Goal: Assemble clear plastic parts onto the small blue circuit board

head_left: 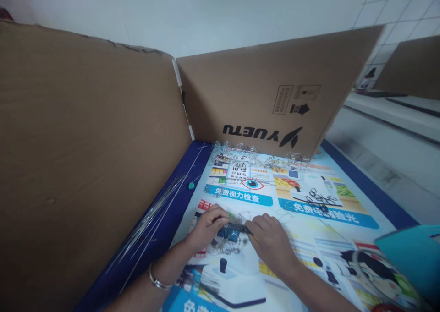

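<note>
My left hand (208, 227) and my right hand (271, 238) rest close together on a printed poster (309, 238) covering the table. Both are curled round a small dark blue part (229, 232) with a thin dark bar or tool across it; clear beads or bits lie beneath it. The fingers of each hand are pinched on it. A silver bangle (156, 281) circles my left wrist.
Cardboard walls stand at the left (85, 156) and back (268, 101). Several thin wires (154, 220) lie along the left edge beside a green pin (191, 185). Clear plastic scraps (240, 151) line the back wall, black rings (319, 199) lie mid-right, a teal object (412, 252) sits near right.
</note>
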### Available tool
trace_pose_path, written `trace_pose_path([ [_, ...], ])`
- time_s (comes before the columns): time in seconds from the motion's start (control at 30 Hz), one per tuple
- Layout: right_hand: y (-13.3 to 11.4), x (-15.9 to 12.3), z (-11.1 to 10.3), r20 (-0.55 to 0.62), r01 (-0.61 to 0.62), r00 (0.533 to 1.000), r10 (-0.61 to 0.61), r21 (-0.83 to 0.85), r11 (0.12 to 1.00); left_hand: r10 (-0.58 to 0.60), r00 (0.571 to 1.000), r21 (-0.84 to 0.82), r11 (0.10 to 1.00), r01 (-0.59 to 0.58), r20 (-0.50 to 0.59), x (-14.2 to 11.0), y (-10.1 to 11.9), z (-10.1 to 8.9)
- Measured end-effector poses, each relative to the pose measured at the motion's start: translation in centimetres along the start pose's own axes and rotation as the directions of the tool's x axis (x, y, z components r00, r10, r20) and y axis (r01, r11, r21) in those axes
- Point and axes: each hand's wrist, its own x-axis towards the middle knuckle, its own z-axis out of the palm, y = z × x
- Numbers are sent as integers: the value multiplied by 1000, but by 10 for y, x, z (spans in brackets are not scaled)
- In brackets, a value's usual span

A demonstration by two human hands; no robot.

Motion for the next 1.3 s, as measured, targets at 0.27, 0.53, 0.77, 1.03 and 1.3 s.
trace_pose_path([
  [0.27, 0, 1, -4, -23, 4, 1000, -5, -14, 1000, -35, 999, 11, 999, 34, 18, -2, 0, -1],
  [0.53, 1, 3, -7, -52, 40, 998, -44, -71, 997, 72, 997, 69, 995, -71, -6, 0, 5, 0],
  [0.77, 0, 3, -12, -38, 73, 996, -79, -130, 989, 58, 998, 73, 996, -58, 2, -1, 6, 0],
  [1.03, 0, 2, -12, -24, 140, 989, -148, -209, 968, 29, 999, 29, 999, -29, 25, -1, 6, 1],
  [1.3, 0, 1, -9, 9, 139, 990, -141, -221, 965, 22, 1000, 40, 999, -23, 22, -1, 6, 4],
])
